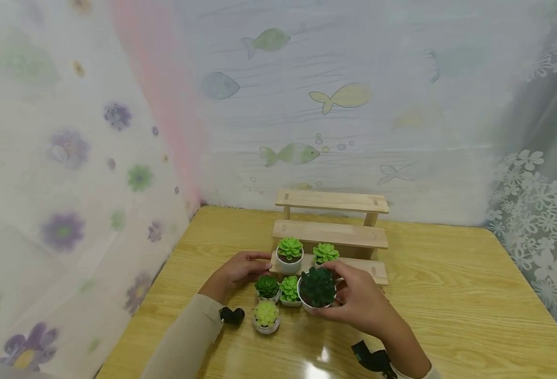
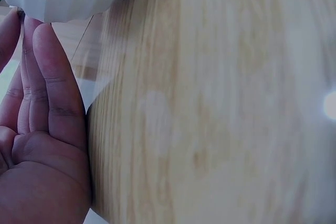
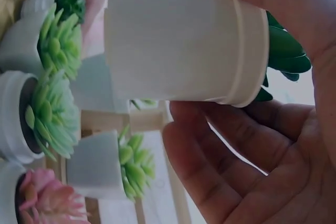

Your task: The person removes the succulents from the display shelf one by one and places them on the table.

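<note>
My right hand [image 1: 365, 300] grips a white pot [image 3: 178, 43] with a dark green succulent [image 1: 318, 287], held up in front of the lowest shelf. Thumb and fingers lie on opposite sides of that pot. At the left end of the wooden tiered stand [image 1: 330, 234], my left hand [image 1: 242, 268] touches the bottom board with its fingertips. Its fingers look straight in the left wrist view. Two bright green potted succulents stand on the bottom shelf, one at the left [image 1: 290, 248] and another [image 1: 325, 252] partly hidden behind the held plant.
Before the stand are a dark green succulent [image 1: 266, 286], a bright green one [image 1: 290, 289] and a yellow-green one [image 1: 266, 314], all potted. The right wrist view also shows a pink succulent [image 3: 50, 198]. Behind the wooden table [image 1: 467, 310] hangs a fish-patterned cloth [image 1: 401, 147].
</note>
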`<state>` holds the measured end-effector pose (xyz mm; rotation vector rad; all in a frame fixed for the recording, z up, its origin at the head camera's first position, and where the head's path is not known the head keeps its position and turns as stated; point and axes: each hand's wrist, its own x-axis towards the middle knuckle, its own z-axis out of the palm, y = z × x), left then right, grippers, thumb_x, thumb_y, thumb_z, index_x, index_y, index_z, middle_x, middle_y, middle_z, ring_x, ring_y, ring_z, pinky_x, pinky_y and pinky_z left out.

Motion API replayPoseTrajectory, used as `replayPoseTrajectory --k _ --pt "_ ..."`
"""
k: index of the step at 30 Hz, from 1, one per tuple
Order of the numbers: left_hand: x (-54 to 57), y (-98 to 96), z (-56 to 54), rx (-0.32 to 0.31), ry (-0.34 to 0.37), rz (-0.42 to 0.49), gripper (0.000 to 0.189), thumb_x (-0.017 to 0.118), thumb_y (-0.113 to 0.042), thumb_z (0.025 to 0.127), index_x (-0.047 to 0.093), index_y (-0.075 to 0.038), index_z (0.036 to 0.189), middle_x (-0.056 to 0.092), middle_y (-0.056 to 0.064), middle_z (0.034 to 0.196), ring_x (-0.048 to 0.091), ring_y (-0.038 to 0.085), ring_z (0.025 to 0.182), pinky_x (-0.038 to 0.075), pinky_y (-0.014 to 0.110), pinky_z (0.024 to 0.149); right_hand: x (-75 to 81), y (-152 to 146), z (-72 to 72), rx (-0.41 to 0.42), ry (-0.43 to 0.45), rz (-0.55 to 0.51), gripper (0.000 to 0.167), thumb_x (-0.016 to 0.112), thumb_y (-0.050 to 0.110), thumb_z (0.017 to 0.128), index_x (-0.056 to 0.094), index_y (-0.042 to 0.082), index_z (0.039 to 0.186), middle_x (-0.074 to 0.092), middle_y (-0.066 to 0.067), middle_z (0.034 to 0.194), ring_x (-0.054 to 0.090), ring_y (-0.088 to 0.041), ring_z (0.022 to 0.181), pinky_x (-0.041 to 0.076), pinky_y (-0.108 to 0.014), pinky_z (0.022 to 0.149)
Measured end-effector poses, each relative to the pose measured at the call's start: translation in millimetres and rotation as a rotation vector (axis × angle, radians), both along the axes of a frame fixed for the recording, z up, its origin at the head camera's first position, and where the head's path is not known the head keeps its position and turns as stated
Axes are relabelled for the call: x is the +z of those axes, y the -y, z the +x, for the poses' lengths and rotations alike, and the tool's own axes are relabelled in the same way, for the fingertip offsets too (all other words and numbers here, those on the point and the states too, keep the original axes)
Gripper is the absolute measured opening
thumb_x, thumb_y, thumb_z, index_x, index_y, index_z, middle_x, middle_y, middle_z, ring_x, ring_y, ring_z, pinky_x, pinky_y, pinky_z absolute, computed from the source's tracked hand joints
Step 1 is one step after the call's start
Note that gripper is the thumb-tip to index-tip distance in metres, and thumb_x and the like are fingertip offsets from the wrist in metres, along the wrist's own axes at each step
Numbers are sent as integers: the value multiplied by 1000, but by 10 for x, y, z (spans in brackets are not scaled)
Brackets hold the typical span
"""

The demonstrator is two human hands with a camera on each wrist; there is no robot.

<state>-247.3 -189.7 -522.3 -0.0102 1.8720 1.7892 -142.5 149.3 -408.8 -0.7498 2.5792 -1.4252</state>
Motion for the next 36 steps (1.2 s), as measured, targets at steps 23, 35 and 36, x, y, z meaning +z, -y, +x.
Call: replayPoseTrajectory --k 23,35,36 --pt "56 -20 33 17 -2 6 46 69 -16 101 60 -6 145 79 0 100 75 9 88 59 26 76 -158 246 42 165 -64 184 74 96 47 69 66 23 133 63 16 117 60 -9 86 53 -26 72" --pt "44 -13 31 10 -4 -8 46 69 -17 101 60 -7 146 78 -2 99 74 9 89 58 26 76 -225 290 38 258 -7 248 68 97 44 69 67 27 128 65 13 118 61 0 93 56 -28 79" --pt "42 -13 32 10 -4 -9 46 69 -17 101 60 -7 146 78 -3 99 74 9 89 58 26 76 -231 294 38 254 -16 268 69 97 44 69 67 26 129 65 12 118 60 0 91 56 -27 77"
